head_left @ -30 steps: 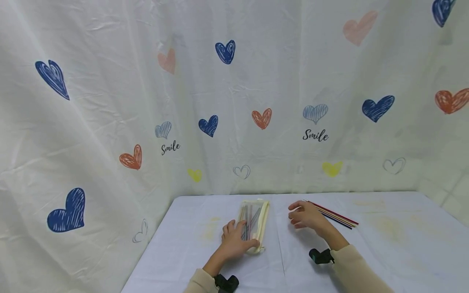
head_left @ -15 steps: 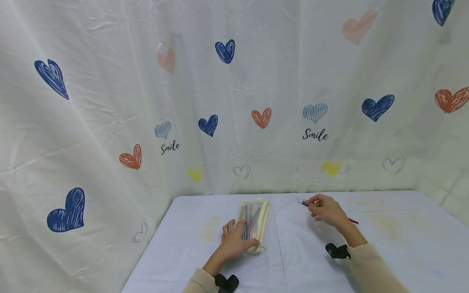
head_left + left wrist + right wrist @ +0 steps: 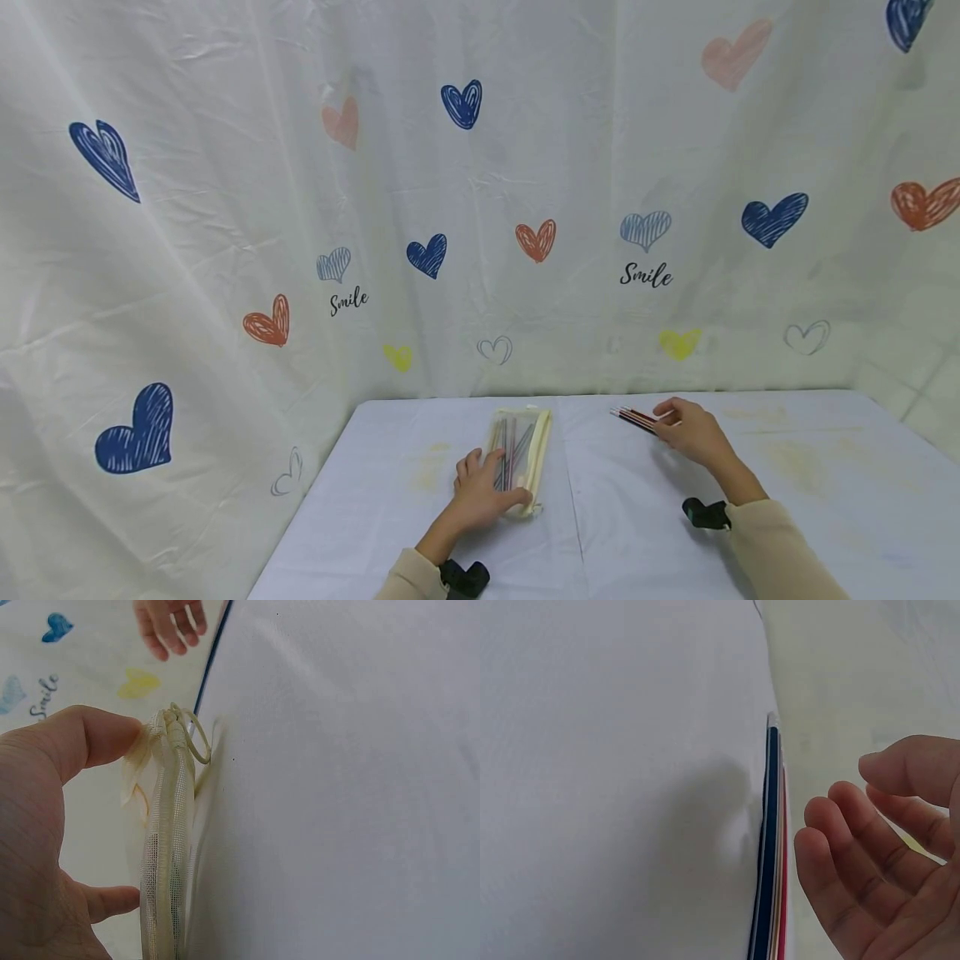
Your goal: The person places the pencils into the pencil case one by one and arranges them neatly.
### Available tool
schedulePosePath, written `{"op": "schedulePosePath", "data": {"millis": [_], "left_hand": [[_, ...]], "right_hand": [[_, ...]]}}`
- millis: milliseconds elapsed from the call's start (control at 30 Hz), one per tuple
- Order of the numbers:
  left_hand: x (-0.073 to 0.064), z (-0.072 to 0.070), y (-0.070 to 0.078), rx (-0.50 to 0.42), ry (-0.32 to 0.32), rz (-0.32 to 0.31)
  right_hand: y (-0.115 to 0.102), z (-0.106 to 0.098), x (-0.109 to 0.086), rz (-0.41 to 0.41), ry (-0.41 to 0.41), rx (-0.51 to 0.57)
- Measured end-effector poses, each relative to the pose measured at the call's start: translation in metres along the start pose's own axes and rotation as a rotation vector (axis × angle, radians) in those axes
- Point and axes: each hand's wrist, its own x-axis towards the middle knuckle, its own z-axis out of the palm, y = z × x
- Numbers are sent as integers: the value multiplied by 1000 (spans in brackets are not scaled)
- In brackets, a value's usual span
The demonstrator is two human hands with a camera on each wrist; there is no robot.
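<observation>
My left hand rests on a see-through mesh pouch with cream edging, fingers spread at its left side and thumb at its near right corner. Several slim pencil-like sticks show inside it. Up close in the left wrist view, the thumb touches the pouch end near a small cord loop. To the right, my right hand hovers over a bundle of pencils. The right wrist view shows its fingers loosely bent and apart from the pencils, which are dark blue, tan and red.
A white cloth covers the table, with faint yellowish stains. Behind its far edge hangs a white curtain printed with hearts and "Smile". Black wrist cameras sit on both wrists.
My right hand has moved to the right along the pencils, so their left ends now show. My left hand and the pouch have stayed where they were.
</observation>
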Motion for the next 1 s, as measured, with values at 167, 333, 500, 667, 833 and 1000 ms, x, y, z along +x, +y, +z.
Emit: {"op": "schedulePosePath", "data": {"millis": [167, 333, 500, 667, 833, 1000], "left_hand": [[-1, 0, 2, 1, 5, -5], [-2, -1, 4, -2, 6, -4], [-2, 0, 4, 2, 9, -3], [-1, 0, 3, 4, 13, -7], [-1, 0, 2, 8, 14, -12], [-1, 0, 2, 5, 11, -11]], "right_hand": [[6, -3, 1, 6, 15, -79], [12, -4, 1, 18, 11, -126], [13, -3, 0, 22, -10, -167], [9, -3, -1, 36, -44, -199], [9, -1, -1, 18, -76, -244], [11, 3, 0, 10, -108, -273]]}}
